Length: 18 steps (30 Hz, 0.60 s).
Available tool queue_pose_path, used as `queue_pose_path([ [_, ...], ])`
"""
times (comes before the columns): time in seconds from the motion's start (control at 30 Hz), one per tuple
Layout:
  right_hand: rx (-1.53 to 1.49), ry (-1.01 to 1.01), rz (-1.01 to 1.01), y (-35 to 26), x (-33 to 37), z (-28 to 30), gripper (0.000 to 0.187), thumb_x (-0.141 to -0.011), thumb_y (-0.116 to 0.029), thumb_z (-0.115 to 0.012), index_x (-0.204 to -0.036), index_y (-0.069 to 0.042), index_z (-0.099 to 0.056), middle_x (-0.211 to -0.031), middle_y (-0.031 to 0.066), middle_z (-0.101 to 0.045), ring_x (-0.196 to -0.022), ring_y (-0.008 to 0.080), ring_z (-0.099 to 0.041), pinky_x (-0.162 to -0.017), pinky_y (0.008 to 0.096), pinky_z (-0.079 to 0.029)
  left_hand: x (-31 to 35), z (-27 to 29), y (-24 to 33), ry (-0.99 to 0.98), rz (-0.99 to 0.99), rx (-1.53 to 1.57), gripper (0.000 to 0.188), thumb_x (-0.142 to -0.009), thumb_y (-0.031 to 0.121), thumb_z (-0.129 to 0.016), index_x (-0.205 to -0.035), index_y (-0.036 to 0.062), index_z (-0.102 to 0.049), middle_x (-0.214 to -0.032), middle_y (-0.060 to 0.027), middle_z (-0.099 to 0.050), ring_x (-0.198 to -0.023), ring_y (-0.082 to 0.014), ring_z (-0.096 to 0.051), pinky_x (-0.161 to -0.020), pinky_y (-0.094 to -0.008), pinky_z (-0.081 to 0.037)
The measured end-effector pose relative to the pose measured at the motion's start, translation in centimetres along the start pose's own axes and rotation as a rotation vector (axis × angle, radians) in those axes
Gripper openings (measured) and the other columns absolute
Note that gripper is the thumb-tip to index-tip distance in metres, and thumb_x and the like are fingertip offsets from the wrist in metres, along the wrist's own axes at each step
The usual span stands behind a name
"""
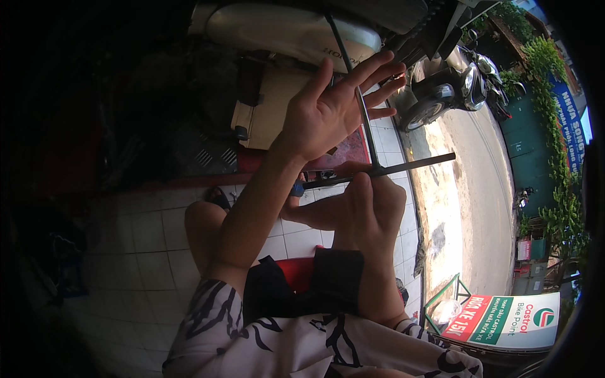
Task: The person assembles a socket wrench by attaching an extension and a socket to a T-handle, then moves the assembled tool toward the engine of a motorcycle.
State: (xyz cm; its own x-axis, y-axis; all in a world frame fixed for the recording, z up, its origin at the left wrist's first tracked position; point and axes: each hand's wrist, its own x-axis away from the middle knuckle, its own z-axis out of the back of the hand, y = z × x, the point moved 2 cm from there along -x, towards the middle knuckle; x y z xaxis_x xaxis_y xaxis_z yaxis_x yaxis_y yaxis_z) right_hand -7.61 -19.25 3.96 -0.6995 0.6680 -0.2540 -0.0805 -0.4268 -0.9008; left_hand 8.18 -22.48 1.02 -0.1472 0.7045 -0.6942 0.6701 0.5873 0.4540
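My right hand [380, 200] is closed round the crossbar of a dark T-handle wrench [425, 162], close to where bar and shaft meet. From there the long thin shaft runs up toward a silver rounded motorbike part [277, 31]; where its tip ends I cannot see in the shadow. My left hand [328, 113] is open, fingers stretched out and spread, with the thumb raised. It is beside the shaft, which passes across its fingers; whether they touch I cannot tell.
A tan panel [274, 104] lies on a dark red platform [353, 151] beneath the motorbike. White tiles [151, 233] cover the floor round my legs. Parked motorbikes [435, 101] stand by the road at right. A sign board [504, 321] stands at lower right.
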Motion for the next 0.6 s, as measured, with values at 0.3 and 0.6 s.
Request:
queue_pose_path([
  [0.3,0.31,0.16,0.358,-0.5,-1.1,0.3,0.027,-0.096,-0.02,-0.067,-0.084,0.004,-0.065,-0.062,-0.0005,-0.056,-0.057,0.0071,-0.052,-0.053,0.0224,-0.038,0.2,-0.4,0.6,-0.064,-0.042,-0.01,0.092,-0.096,0.075,-0.013,-0.16,0.0091,-0.016,-0.167,-0.0137,-0.014,-0.153,-0.0308,-0.016,-0.12,-0.0537,-0.018],
  [0.6,0.119,0.557,0.595,3.7,0.5,2.5,0.038,-0.09,-0.005,-0.067,-0.121,-0.003,-0.044,-0.08,0.0025,-0.054,-0.065,0.0065,-0.049,-0.059,0.0205,-0.038,0.1,-0.2,0.2,-0.048,-0.068,0.042,0.09,-0.097,0.072,-0.012,-0.161,0.0087,-0.013,-0.168,-0.0125,-0.009,-0.155,-0.0304,-0.011,-0.12,-0.0544,-0.017],
])
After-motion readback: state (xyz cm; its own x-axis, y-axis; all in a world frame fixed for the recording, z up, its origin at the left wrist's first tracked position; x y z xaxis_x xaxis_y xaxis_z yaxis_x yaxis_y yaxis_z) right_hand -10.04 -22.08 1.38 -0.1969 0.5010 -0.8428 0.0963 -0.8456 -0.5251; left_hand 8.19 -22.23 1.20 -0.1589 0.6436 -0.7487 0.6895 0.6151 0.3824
